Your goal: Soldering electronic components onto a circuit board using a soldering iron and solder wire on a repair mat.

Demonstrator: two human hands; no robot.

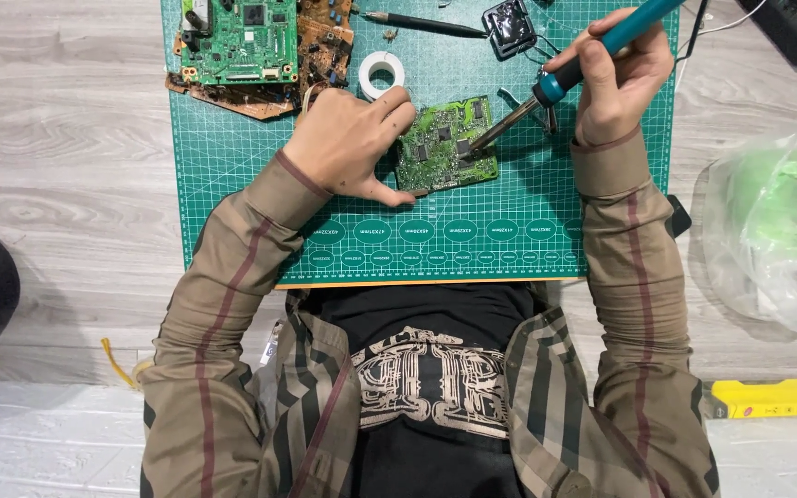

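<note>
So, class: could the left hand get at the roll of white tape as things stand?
Probably yes. The left hand rests on the small circuit board, and the roll of white tape lies just beyond its fingers with nothing between.

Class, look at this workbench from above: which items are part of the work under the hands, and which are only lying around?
In use:
- small green circuit board, steadied by the left hand
- teal-handled soldering iron, held in the right hand, tip on that board
- green gridded cutting mat beneath

Lying about:
- white tape roll
- larger green circuit board on brown boards
- black pen
- clear plastic bag
- yellow box
</note>
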